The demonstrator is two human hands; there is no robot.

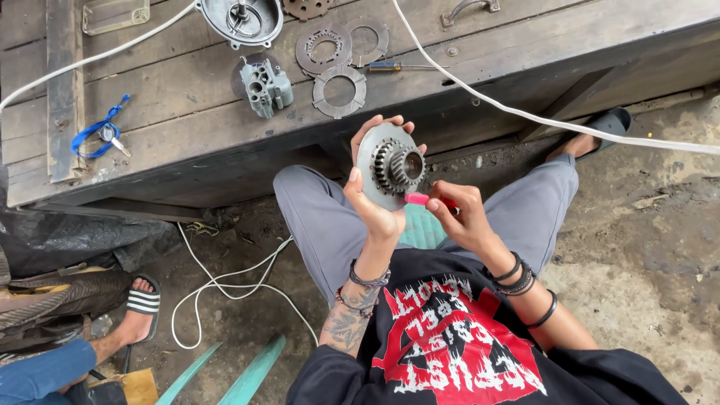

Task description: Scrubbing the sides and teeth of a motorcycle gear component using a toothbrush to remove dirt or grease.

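Left hand [373,206] gripping gear disc [388,166], right hand [461,214] pinching pink tool [417,199]

On the wooden bench [187,127] lie clutch plates [339,91], a round metal cover [241,20], blue-corded keys [101,133] and a screwdriver [394,66].

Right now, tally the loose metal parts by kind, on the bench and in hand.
Flat ring plates on the wooden bench: 3, one, one, one
Toothed disc at the top edge: 1
Round bowl-shaped cover: 1
Grey cast block: 1
Geared hub disc, held in the left hand: 1
Total: 7
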